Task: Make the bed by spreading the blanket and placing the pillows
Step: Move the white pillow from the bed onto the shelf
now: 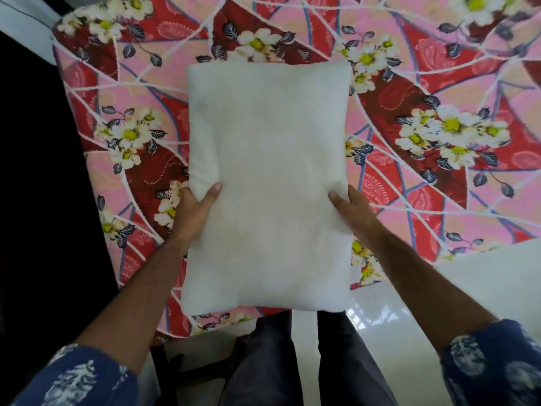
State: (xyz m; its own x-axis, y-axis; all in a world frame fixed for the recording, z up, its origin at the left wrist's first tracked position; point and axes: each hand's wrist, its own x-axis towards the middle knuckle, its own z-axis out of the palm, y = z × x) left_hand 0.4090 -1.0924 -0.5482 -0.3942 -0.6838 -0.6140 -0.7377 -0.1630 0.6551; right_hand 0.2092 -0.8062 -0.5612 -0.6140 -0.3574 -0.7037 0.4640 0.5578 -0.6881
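Note:
A plain white pillow hangs lengthwise in front of me above the bed. My left hand grips its left edge with the thumb on top, and my right hand grips its right edge the same way. Under it lies a red and pink blanket printed with white flowers, spread flat over the bed. The pillow's near end reaches past the bed's near edge, over my legs.
A dark area runs along the left side of the bed. White glossy floor shows at the right and below the bed edge. My dark trousers stand against the near edge.

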